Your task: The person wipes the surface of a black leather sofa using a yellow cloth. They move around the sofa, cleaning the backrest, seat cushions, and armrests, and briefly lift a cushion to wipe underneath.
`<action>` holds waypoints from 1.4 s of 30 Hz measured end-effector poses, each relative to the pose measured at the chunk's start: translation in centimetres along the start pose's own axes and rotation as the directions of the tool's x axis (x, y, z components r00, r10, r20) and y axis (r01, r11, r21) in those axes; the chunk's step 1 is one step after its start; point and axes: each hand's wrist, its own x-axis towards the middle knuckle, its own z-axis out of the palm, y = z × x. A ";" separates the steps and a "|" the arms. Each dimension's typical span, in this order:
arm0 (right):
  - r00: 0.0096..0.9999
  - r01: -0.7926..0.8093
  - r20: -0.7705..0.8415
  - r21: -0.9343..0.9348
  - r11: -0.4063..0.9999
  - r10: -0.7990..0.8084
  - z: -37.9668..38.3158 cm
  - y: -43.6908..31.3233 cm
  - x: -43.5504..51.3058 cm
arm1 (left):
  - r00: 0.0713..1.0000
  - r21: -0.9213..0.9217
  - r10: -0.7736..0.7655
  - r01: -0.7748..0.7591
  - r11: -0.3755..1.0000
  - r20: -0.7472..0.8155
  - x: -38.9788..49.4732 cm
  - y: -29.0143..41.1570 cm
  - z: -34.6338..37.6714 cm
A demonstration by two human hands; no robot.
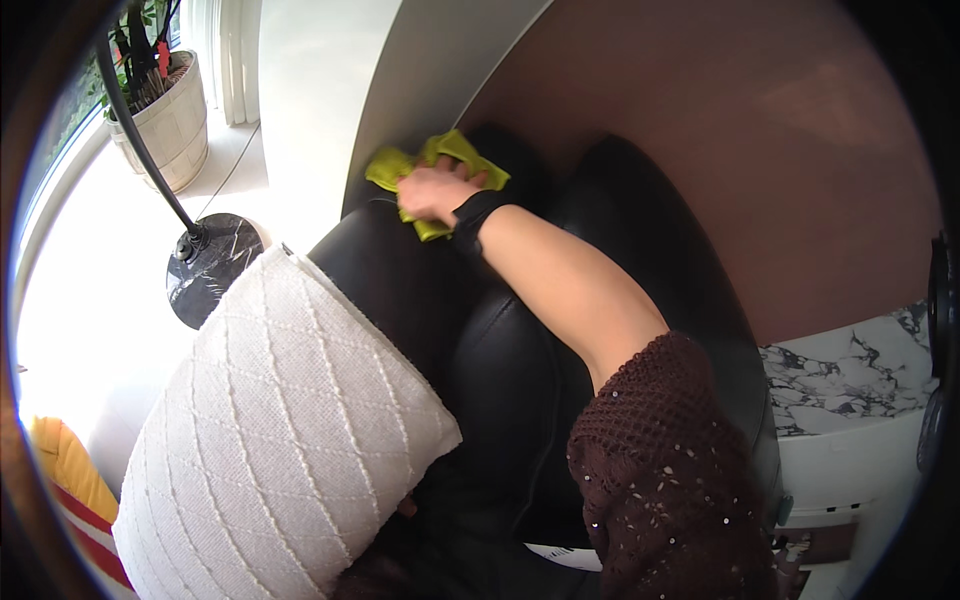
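Observation:
My right hand (pixel 433 191) presses a crumpled yellow-green cloth (pixel 469 159) onto the top of a black leather seat (pixel 375 255), close to the wall. A black band circles that wrist. To the left, a white knitted cushion (pixel 277 420) with a raised diamond pattern stands tilted over the seat. Only a small bit of my left hand (pixel 407 506) shows at the cushion's lower right edge, where it holds the cushion; the cushion hides the rest of it.
A floor lamp's black marble base (pixel 214 262) and a potted plant in a whitewashed basket (pixel 169 120) stand by the window. At right, a marble-patterned top (pixel 847 371) sits on a white cabinet (pixel 847 465). A yellow and red fabric item (pixel 75 465) lies at lower left.

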 end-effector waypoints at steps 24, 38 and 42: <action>0.957 0.281 -0.051 -0.058 0.958 -0.284 -3.0 2.4 -19.5 | 0.858 -0.603 -0.490 0.475 0.641 0.155 1.0 -0.8 0.3; 0.939 -0.131 -0.290 0.189 0.973 0.182 19.6 13.5 -51.1 | 0.556 -0.849 -0.767 0.528 0.028 0.320 3.7 4.8 -3.6; 0.982 -0.181 0.078 0.678 0.713 0.175 22.3 16.3 -69.1 | 0.738 -0.890 -0.674 0.334 0.311 0.041 -0.4 11.9 -2.7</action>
